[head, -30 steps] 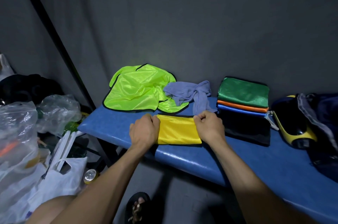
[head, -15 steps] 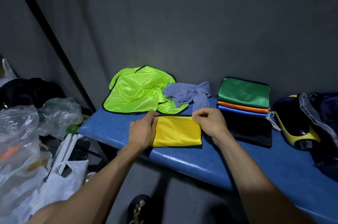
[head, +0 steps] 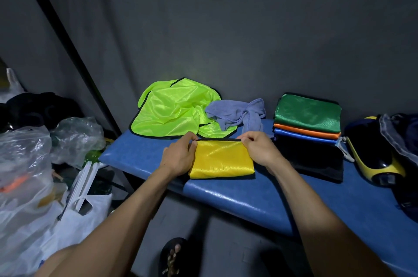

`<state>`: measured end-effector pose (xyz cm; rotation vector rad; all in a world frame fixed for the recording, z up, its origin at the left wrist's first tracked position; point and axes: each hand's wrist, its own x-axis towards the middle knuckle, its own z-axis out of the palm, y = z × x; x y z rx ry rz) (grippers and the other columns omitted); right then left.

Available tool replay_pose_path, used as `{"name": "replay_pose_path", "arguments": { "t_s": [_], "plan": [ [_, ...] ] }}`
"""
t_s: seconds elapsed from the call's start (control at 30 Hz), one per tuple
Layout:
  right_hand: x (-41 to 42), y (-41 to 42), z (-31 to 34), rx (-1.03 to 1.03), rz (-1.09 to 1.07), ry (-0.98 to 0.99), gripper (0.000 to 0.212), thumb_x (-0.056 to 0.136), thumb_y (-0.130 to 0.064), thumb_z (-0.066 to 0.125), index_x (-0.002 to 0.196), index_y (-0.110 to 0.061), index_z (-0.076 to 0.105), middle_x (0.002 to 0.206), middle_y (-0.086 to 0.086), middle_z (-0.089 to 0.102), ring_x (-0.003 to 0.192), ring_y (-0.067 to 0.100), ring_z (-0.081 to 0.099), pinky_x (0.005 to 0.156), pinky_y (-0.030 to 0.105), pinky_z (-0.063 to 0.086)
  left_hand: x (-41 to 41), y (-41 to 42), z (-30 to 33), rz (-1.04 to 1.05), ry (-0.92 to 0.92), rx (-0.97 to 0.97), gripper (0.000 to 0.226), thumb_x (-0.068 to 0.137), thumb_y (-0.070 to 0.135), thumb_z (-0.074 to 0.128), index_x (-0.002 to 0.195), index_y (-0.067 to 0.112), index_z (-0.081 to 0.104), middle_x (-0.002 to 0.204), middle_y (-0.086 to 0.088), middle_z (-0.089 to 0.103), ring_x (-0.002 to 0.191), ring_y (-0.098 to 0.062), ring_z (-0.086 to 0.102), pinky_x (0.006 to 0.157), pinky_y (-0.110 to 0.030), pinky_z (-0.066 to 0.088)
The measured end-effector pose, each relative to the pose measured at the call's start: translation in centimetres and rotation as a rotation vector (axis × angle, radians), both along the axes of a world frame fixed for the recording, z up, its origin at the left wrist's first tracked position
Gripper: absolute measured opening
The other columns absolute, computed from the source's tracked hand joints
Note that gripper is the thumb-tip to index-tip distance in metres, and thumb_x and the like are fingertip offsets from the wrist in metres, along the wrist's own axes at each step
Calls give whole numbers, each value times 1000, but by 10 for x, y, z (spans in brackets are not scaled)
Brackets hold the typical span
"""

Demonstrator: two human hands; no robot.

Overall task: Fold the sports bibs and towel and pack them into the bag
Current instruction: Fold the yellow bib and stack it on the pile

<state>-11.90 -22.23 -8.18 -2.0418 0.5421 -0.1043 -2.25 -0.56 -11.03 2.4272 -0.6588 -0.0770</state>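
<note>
The yellow bib (head: 221,159) is pinched by both hands (head: 178,157) (head: 260,150); if lifted carelessly, its folds could slip open.

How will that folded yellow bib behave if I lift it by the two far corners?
The yellow bib looks like thin, glossy mesh, so it will probably droop and unfold. Its sheen suggests it could slide on the smooth blue bench. The left hand and right hand pinch only its far edge.

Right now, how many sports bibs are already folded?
4 for certain: the yellow folded bib pinched by both hands, plus green, orange and blue ones stacked right of it. The dark layer beneath the stack may hide more.
</note>
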Motion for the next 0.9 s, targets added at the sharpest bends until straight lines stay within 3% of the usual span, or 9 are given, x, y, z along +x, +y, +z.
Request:
{"name": "replay_pose_path", "arguments": {
  "t_s": [0.13, 0.2, 0.3, 0.37, 0.5, 0.6, 0.77, 0.9],
  "plan": [
    [-1, 5, 0, -413, 71, 92, 30, 103, -11, 37, 109, -5, 66, 122, 7, 66, 106, 31, 62, 93, 41, 51, 5, 0, 11, -53, 16, 79, 20, 109, 33, 34, 108, 21, 49, 89, -3, 61, 88, -34, 59, 78, -46, 49],
    [-2, 9, 4, -565, 95, 150, 33, 101, -9, 35, 120, -8, 62, 132, 9, 57, 112, 36, 59, 93, 43, 49, 4, -3, 14, -33, -44, 207, 25, 109, 34, 30, 103, 15, 45, 88, -9, 61, 83, -36, 58, 67, -42, 42],
    [-3, 17, 8, -715, 102, 200, 34, 100, -8, 34, 126, -9, 57, 134, 12, 49, 111, 39, 58, 80, 41, 43, -1, -10, 15, 13, -134, 351, 17, 107, 26, 31, 98, 14, 39, 99, -15, 65, 81, -38, 57, 65, -40, 36],
    [-2, 22, 7, -786, 84, 197, 32, 100, -7, 34, 126, -6, 54, 132, 14, 48, 108, 38, 59, 74, 40, 39, -5, -13, 17, 51, -160, 341, 20, 108, 28, 32, 102, 13, 43, 102, -15, 65, 83, -36, 57, 65, -39, 36],
    [0, 29, 5, -847, 42, 210, 32, 102, -8, 36, 128, -2, 52, 132, 15, 47, 112, 36, 56, 73, 39, 36, -17, -24, 23, 111, -223, 261, 35, 108, 42, 30, 118, 16, 52, 110, -8, 62, 97, -34, 61, 70, -39, 40],
    [0, 35, 4, -869, 5, 219, 32, 104, -11, 36, 130, -2, 51, 132, 14, 46, 113, 36, 55, 73, 39, 35, -21, -31, 23, 88, -216, 309, 39, 107, 50, 31, 129, 26, 52, 110, -5, 59, 103, -33, 61, 72, -38, 41],
    [-1, 37, 10, -801, -52, 235, 35, 106, -18, 36, 133, -3, 51, 138, 15, 46, 116, 38, 57, 78, 40, 41, -15, -30, 13, 92, -154, 234, 35, 106, 50, 36, 109, 25, 60, 93, 1, 50, 93, -29, 60, 69, -35, 41],
    [-8, 29, 17, -690, -109, 282, 47, 106, -39, 41, 137, -5, 48, 141, 18, 48, 122, 40, 55, 90, 42, 48, -15, -27, -1, 107, -163, 49, 32, 104, 46, 40, 93, 24, 60, 86, 0, 51, 85, -29, 58, 64, -36, 40]
  ]
}}
